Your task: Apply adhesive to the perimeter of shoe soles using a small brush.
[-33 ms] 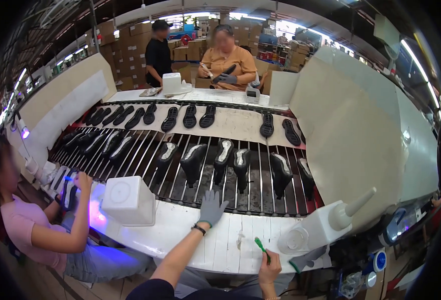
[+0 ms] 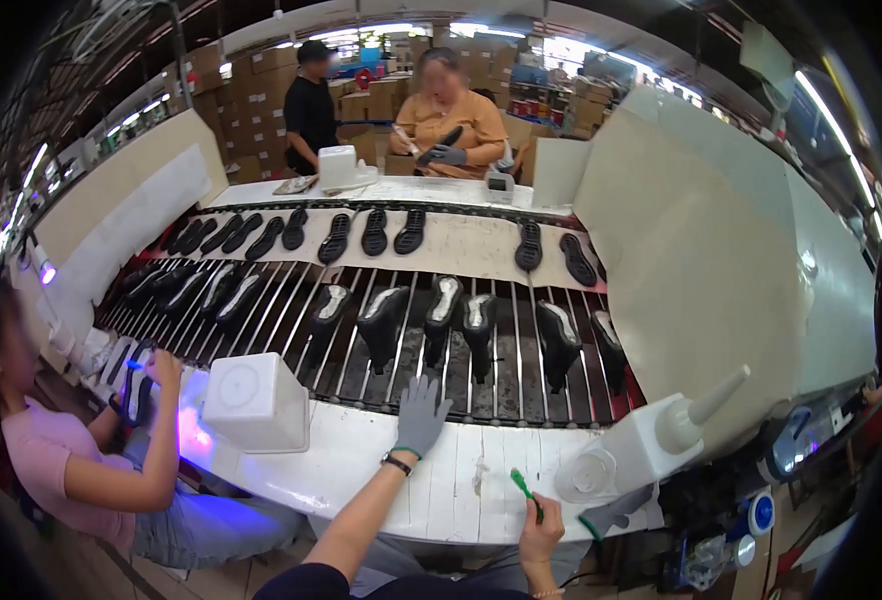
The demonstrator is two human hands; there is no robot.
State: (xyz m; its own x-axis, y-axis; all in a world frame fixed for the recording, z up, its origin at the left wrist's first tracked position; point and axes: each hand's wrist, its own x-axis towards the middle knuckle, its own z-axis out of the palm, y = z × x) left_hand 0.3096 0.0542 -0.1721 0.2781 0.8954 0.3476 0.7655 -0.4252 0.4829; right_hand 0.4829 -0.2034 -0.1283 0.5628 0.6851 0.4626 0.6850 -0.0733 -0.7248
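Observation:
My left hand point(image 2: 422, 415), in a grey glove with a green cuff, lies palm down with fingers spread. It rests at the edge of the white worktable point(image 2: 441, 495), its fingertips reaching toward the conveyor's metal rods. My bare right hand point(image 2: 541, 532) grips the handle of a small green brush point(image 2: 520, 483), its head pointing up and away over the table. Beyond my left hand, black shoe uppers on lasts point(image 2: 444, 310) sit sole side up on the rods, pale along their bottoms. Black soles point(image 2: 374, 232) line a beige belt behind them.
An upturned white container point(image 2: 256, 400) stands left of my left hand. Right of the brush lies a white squeeze bottle point(image 2: 651, 440) with a long nozzle, beside a loose grey glove point(image 2: 621, 512). A co-worker point(image 2: 81, 440) sits at left; two people point(image 2: 451, 120) are across the conveyor. Tall panels point(image 2: 701, 270) flank it.
The whole view has shifted very slightly. Both hands and the brush keep their places on and over the table.

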